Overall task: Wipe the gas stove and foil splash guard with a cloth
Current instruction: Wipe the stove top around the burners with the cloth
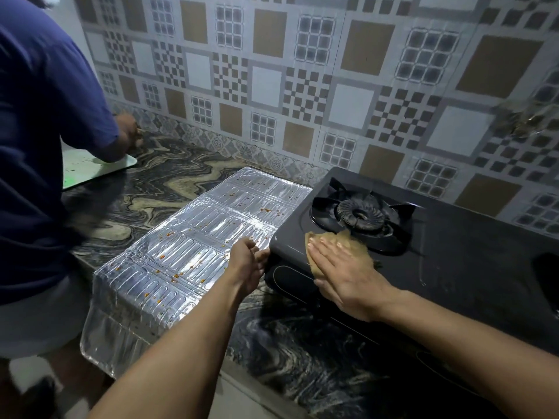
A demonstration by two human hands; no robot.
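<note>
A black gas stove (459, 267) sits on the marbled counter, its left burner (361, 214) in view. My right hand (341, 267) lies flat, fingers spread, pressing a tan cloth (348, 241) onto the stove top just in front of the burner. Left of the stove, a silver foil splash guard (187, 255) lies flat on the counter, dotted with orange spatter and hanging over the front edge. My left hand (248, 264) rests at the stove's left front corner, fingers against the stove's side next to the foil.
Another person in a blue shirt (39, 140) stands at the left, a hand on a white cutting board (90, 169). A patterned tile wall (302, 86) runs behind the counter (145, 182). A second burner (547, 267) shows at the right edge.
</note>
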